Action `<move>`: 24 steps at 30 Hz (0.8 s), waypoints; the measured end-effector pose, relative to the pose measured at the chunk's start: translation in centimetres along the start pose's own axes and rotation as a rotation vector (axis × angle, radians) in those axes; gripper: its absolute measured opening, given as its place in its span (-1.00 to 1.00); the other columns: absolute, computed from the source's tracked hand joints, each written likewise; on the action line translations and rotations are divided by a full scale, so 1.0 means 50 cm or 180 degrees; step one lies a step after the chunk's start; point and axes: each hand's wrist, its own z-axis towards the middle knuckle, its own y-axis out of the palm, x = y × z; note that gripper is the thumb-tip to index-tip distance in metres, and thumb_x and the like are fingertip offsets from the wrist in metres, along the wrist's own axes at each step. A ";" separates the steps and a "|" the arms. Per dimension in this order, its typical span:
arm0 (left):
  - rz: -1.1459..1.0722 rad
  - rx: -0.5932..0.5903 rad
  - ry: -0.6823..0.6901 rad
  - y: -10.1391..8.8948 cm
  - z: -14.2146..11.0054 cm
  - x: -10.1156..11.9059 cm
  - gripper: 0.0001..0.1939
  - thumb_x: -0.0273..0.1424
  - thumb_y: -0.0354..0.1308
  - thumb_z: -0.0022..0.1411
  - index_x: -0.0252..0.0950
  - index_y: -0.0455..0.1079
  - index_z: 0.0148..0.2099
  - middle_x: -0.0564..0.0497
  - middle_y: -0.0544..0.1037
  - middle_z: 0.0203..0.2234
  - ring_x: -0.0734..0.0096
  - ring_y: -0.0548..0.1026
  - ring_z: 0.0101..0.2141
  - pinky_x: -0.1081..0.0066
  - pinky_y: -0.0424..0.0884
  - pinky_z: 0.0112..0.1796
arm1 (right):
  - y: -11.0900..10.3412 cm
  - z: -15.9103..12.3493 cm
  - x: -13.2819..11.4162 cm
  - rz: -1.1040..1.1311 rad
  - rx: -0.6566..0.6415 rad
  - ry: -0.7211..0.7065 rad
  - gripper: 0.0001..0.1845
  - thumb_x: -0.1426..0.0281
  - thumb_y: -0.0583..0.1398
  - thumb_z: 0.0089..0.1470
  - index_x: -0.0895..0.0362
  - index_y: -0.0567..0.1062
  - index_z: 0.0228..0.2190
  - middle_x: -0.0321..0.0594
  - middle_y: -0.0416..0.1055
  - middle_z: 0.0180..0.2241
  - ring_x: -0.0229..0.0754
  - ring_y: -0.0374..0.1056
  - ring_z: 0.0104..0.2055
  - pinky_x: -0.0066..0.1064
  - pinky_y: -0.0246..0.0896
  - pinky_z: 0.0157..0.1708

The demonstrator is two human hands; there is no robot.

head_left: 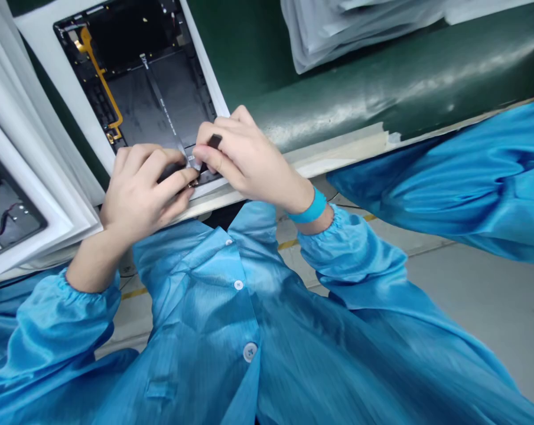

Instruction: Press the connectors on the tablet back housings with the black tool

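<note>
An open tablet body (pixel 138 88) lies face down in a white foam frame (pixel 78 88), its dark inner back showing a yellow flex cable (pixel 99 82) and a thin grey ribbon cable (pixel 160 100). My left hand (pixel 143 189) pinches a dark strip (pixel 172 172) at the tablet's near edge. My right hand (pixel 244 153) grips a small black tab (pixel 214 141) between its fingers, close to my left fingertips. My fingers hide the ribbon's lower end and whatever it joins.
A stack of white frames (pixel 41 136) at the left holds another opened device (pixel 7 206). A green conveyor belt (pixel 360 88) runs behind the work, with white plastic film (pixel 338 29) on it. A blue sleeve (pixel 448 183) reaches in at the right, above a grey floor (pixel 484 295).
</note>
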 end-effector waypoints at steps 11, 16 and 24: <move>0.0036 0.0053 0.0063 0.008 -0.002 -0.005 -0.77 -0.31 0.18 0.62 -0.06 0.62 0.17 -0.16 0.70 0.13 -0.10 0.61 0.08 -0.04 0.51 -0.05 | -0.029 0.001 -0.018 0.0276 0.0256 0.0786 -0.55 0.21 -0.06 0.69 0.04 0.52 -0.17 -0.32 0.47 -0.42 -0.10 0.52 -0.12 -0.11 0.22 0.23; 0.0140 0.0204 0.0229 0.011 0.001 -0.003 -0.71 -0.30 0.21 0.63 -0.12 0.57 0.29 -0.17 0.71 0.11 -0.07 0.64 0.04 0.03 0.50 -0.09 | -0.025 0.000 -0.018 0.0194 0.0219 0.0837 -0.55 0.24 -0.07 0.70 0.04 0.52 -0.17 -0.32 0.46 -0.40 -0.12 0.49 -0.11 -0.12 0.21 0.26; 0.0334 0.0459 0.0485 0.003 0.009 0.006 -0.76 -0.31 0.27 0.61 -0.26 0.59 0.21 -0.18 0.72 0.04 0.00 0.65 -0.06 0.11 0.49 -0.17 | -0.028 -0.004 -0.019 -0.0034 0.0331 0.0981 -0.62 0.36 -0.03 0.70 0.10 0.49 -0.16 -0.36 0.54 -0.28 -0.23 0.49 -0.15 -0.17 0.20 0.21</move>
